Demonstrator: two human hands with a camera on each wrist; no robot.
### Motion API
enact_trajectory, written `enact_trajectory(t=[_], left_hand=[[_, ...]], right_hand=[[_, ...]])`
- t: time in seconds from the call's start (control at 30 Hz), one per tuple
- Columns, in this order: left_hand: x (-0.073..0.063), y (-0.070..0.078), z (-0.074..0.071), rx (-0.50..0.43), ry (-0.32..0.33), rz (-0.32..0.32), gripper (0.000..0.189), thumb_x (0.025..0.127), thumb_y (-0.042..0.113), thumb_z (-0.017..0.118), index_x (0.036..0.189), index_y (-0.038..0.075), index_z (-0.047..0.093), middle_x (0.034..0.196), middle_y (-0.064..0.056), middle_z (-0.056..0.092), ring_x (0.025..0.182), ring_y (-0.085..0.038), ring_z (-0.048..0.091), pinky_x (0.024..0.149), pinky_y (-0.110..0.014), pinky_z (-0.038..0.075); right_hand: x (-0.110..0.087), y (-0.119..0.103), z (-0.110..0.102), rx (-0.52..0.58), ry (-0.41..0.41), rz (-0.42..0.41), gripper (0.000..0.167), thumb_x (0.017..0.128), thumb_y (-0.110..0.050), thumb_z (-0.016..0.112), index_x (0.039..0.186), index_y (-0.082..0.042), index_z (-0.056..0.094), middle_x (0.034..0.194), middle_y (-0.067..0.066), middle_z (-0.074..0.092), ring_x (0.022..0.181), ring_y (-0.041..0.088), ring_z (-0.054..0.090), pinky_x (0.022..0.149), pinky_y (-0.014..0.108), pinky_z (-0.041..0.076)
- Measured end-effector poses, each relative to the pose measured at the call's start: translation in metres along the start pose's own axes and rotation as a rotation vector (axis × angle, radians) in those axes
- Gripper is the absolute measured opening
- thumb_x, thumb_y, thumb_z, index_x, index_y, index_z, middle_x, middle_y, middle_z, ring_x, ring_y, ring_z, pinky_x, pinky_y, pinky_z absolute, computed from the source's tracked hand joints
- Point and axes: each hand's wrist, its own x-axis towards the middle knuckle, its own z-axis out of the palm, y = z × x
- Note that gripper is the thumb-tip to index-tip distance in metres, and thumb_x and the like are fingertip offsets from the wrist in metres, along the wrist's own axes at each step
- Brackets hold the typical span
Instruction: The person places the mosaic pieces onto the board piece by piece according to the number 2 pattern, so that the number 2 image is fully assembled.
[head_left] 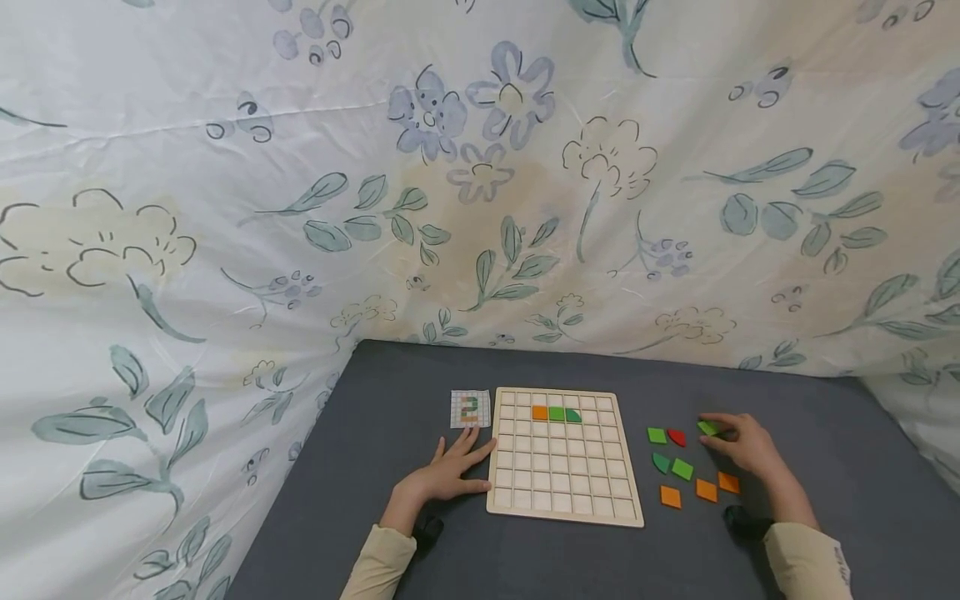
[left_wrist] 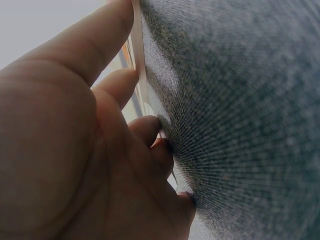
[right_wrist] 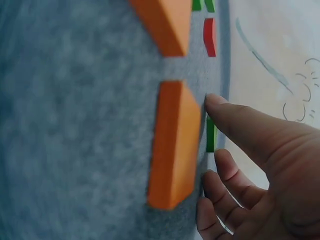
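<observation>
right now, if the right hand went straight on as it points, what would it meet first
Probably the red piece, left of the green piece in the right hand, though depth is unclear.

Right hand (head_left: 752,447) pinches a green square (head_left: 707,427) beyond the red piece (head_left: 677,437); left hand (head_left: 448,475) spreads, touching the grid board (head_left: 558,483), where three tiles (head_left: 557,414) sit in line, orange, light green, dark green!

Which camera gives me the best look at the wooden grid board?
The head view: it shows almost the whole wooden grid board from above, with three tiles set in it. The left wrist view catches only a thin slice of its edge beside the left hand; the right wrist view shows none of it.
</observation>
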Motion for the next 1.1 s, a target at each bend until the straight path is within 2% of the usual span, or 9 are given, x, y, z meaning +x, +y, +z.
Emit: enact_trajectory(t=[0.47, 0.73, 1.1], left_hand=[[0.001, -0.001, 0.0, 0.012, 0.007, 0.001, 0.072, 0.09, 0.046, 0.054, 0.149, 0.02, 0.023, 0.155, -0.014, 0.006, 0.143, -0.031, 0.0, 0.109, -0.061, -0.006], [0.001, 0.0, 0.0, 0.013, 0.005, -0.007, 0.072, 0.09, 0.046, 0.054, 0.149, 0.02, 0.023, 0.156, -0.013, 0.006, 0.143, -0.031, 0.0, 0.109, -0.061, -0.006], [0.001, -0.001, 0.0, -0.01, -0.002, 0.001, 0.071, 0.091, 0.045, 0.054, 0.149, 0.019, 0.023, 0.156, -0.013, 0.004, 0.143, -0.031, -0.002, 0.11, -0.061, -0.007]], right_hand=[[0.0, 0.009, -0.004, 0.008, 0.007, 0.078, 0.051, 0.085, -0.031, 0.068, 0.118, 0.006, 0.058, 0.102, 0.03, 0.056, 0.086, 0.039, 0.056, 0.066, 0.048, 0.047], [-0.001, 0.012, -0.005, 0.02, 0.036, 0.161, 0.048, 0.085, -0.032, 0.068, 0.111, 0.008, 0.06, 0.099, 0.03, 0.055, 0.086, 0.039, 0.053, 0.068, 0.049, 0.046], [-0.005, 0.016, -0.001, 0.029, 0.039, 0.168, 0.047, 0.087, -0.033, 0.066, 0.111, 0.006, 0.06, 0.1, 0.029, 0.055, 0.085, 0.037, 0.054, 0.069, 0.048, 0.046]])
